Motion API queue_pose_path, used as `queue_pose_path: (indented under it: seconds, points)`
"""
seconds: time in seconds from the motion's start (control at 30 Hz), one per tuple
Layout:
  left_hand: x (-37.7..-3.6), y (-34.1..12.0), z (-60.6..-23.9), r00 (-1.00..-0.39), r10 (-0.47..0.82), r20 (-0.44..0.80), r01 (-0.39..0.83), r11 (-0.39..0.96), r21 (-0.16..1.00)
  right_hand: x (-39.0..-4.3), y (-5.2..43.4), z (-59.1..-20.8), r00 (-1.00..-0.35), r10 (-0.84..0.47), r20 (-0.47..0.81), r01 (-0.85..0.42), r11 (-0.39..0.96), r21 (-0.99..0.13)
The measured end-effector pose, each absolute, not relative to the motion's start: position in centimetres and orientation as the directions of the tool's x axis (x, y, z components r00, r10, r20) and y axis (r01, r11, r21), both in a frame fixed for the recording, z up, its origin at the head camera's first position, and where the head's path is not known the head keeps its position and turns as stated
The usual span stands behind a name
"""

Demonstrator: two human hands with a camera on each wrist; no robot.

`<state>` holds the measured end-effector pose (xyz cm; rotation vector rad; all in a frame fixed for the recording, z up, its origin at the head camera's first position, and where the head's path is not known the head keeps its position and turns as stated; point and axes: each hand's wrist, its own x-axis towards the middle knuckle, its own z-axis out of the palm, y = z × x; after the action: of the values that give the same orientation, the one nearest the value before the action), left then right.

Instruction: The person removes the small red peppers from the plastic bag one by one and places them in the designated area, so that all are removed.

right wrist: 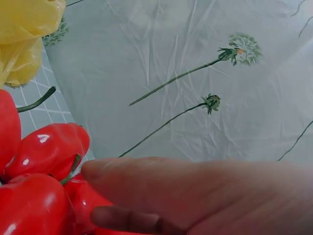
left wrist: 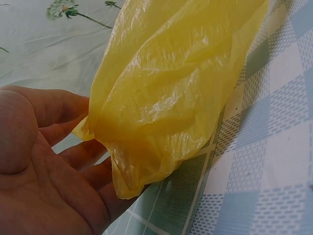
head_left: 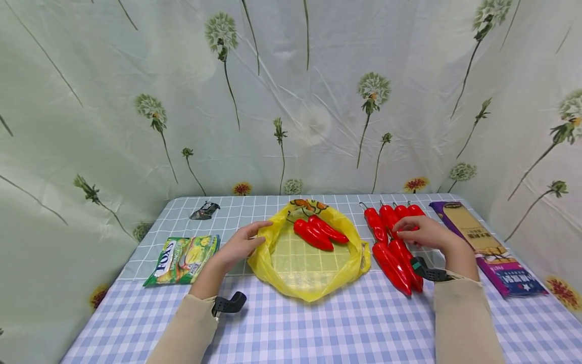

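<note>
A yellow plastic bag (head_left: 313,293) lies spread with its mouth up, two red peppers (head_left: 313,235) inside it. My left hand (head_left: 241,245) holds the bag's left rim; in the left wrist view the fingers (left wrist: 80,154) lie partly hidden behind the yellow film. To the right of the bag, several glossy red peppers (head_left: 393,268) with dark green stems lie in two rows. Over these peppers is my right hand (head_left: 423,232), its fingers bent downward and slightly apart. The right wrist view shows its fingertips beside a pepper stem (right wrist: 72,169), nothing gripped between them.
A green FOX'S packet (head_left: 184,259) lies left of my left forearm. Behind it is a small black wrapper (head_left: 205,210). A long purple and tan package (head_left: 488,247) runs along the right side of the checked table (head_left: 291,333). A dandelion-print curtain (head_left: 313,96) hangs behind.
</note>
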<state>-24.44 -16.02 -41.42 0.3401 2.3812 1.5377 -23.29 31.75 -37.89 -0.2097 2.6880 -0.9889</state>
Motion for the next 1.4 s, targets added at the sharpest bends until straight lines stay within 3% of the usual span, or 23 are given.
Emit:
queue_pose_path:
  seconds: [0.57,1.0,1.4]
  points:
    - [-24.7,-16.1,-41.6,-0.93,0.344,-0.133,0.018,0.403,0.915,-23.6,29.2,-36.3,-0.99,-0.142,0.016,-0.127,0.82,-0.558]
    - [-24.7,-16.0,-41.8,-0.932,0.333,-0.139,0.002,0.389,0.921,-23.6,26.4,-35.5,-0.985,-0.092,0.147,-0.166,0.747,-0.644]
    - [-24.5,-16.1,-41.6,-0.928,0.352,-0.12,0.034,0.401,0.916,-24.5,23.3,-36.3,-0.962,-0.177,0.209,-0.273,0.683,-0.678]
